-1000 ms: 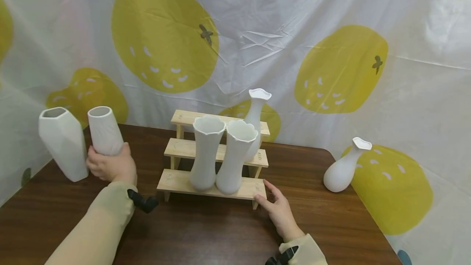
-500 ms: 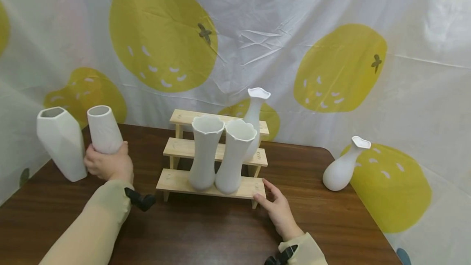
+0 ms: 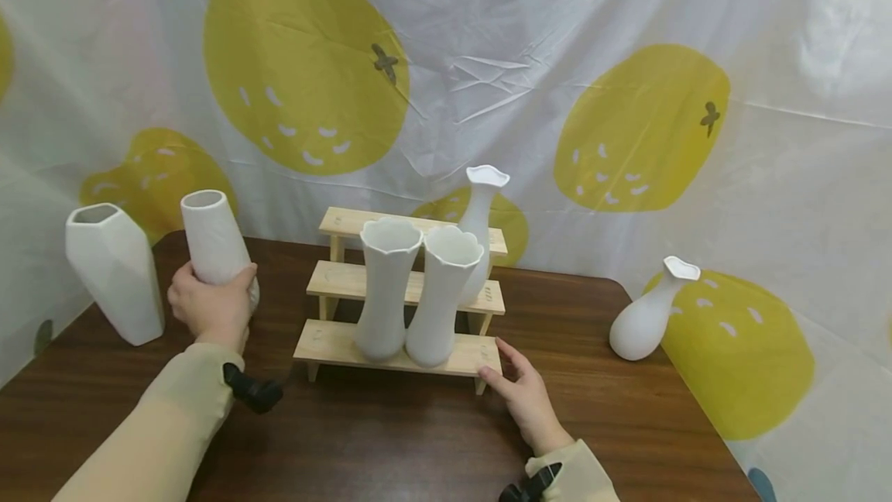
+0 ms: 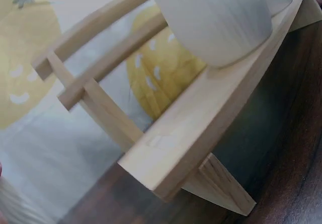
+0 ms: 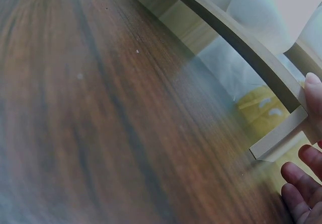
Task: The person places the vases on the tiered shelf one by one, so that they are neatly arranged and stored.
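My left hand (image 3: 214,307) grips a white tapered vase (image 3: 217,242) low on its body, at the left of the head view. The vase leans left and stays out of sight in the left wrist view. My right hand (image 3: 533,401) holds the right end of the bottom step of a three-step wooden display stand (image 3: 327,339), thumb at its front edge. In the right wrist view that thumb (image 5: 313,95) presses on the step's end. Two scallop-rimmed vases (image 3: 383,293) stand side by side on the bottom step. Behind them, a slim-necked vase (image 3: 481,215) is partly hidden.
A faceted white vase (image 3: 114,273) stands left of my left hand. Near the table's right edge is another slim-necked vase (image 3: 639,328). A cloth with yellow fruit prints (image 3: 307,68) hangs behind the dark wooden table (image 3: 390,440).
My left hand has carried the tapered vase up and to the right, away from the faceted vase. My right hand keeps its place on the stand.
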